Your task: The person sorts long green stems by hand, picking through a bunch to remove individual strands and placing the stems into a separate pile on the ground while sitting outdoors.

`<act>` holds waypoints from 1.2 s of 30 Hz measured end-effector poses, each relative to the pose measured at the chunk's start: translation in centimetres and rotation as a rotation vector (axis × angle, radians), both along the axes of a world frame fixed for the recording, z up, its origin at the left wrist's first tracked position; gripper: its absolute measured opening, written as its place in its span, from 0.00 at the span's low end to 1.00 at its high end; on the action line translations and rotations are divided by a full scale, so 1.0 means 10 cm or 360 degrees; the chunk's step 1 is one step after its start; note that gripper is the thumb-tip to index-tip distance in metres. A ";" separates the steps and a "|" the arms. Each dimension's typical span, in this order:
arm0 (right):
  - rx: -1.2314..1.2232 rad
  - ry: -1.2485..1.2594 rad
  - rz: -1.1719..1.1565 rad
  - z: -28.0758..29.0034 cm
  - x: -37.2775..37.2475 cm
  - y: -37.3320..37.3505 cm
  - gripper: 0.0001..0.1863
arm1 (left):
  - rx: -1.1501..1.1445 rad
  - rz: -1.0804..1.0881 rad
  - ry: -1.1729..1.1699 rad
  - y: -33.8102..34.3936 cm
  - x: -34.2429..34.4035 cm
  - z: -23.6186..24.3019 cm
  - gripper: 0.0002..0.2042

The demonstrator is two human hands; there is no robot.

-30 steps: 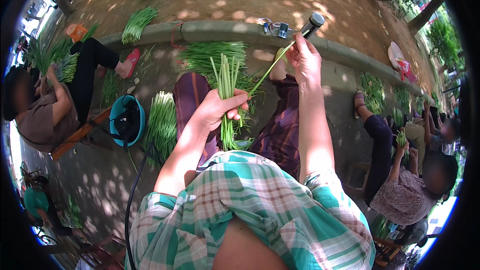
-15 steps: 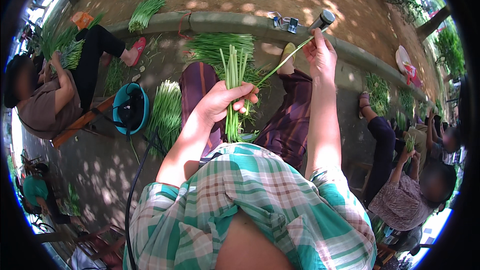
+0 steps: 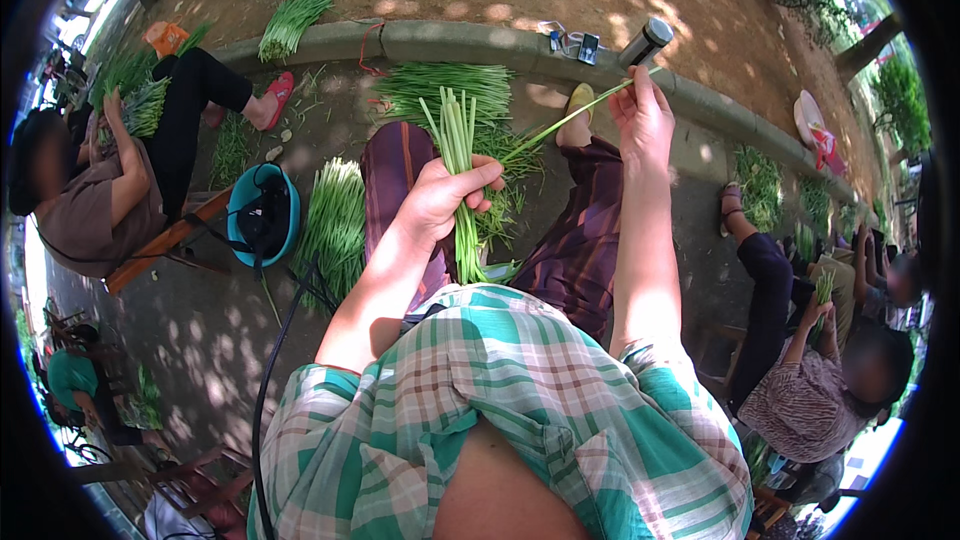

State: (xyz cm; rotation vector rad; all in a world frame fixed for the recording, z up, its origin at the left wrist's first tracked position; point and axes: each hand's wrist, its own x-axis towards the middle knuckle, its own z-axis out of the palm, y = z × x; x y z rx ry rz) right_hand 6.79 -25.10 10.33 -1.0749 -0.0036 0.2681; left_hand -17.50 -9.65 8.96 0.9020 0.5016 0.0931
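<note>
My left hand [image 3: 445, 195] is closed around an upright bundle of long green stalks [image 3: 457, 130], which look like garlic scapes. Their paler ends stick up above the fist and the rest hangs below it. Out to the right and higher, my right hand [image 3: 640, 115] pinches one single stalk [image 3: 570, 122] near its upper end. That stalk slants down to the left, its low end close to my left fingertips. Beyond my knees lies a pile of the same stalks [image 3: 440, 90], with loose trimmings nearer. Another pile [image 3: 335, 215] lies beside my left leg.
A concrete kerb [image 3: 450, 47] runs across the far side, with a steel flask [image 3: 652, 36] and a small device [image 3: 588, 48] with a cable on it. A teal bucket [image 3: 292, 202] holding dark items stands left. Seated people [image 3: 95, 210] handle greens on both sides.
The single stalk's low end has slid away from my left fingers, and the stalk lies at a flatter slant. My right hand has dipped slightly. My left hand's bundle leans a little more left.
</note>
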 end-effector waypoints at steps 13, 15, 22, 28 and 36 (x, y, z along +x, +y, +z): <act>0.0339 0.0032 -0.0367 0.00 -0.10 0.03 0.11 | 0.0099 0.0438 0.0080 -0.07 0.11 -0.10 0.09; 0.0384 0.0033 -0.0464 0.11 -0.05 -0.05 0.11 | 0.0086 0.0558 0.0106 0.00 0.10 -0.20 0.08; -0.0020 -0.0154 -0.0079 0.00 -0.04 -0.17 0.13 | 0.0047 0.0326 -0.0062 0.05 0.05 -0.09 0.17; -0.0216 -0.0163 0.0643 -0.11 -0.73 0.17 0.14 | 0.0017 0.0025 -0.0236 0.02 0.06 -0.03 0.22; -0.0544 -0.0075 0.1063 0.33 -1.22 0.43 0.17 | 0.0008 -0.0184 -0.0285 0.06 -0.02 0.01 0.21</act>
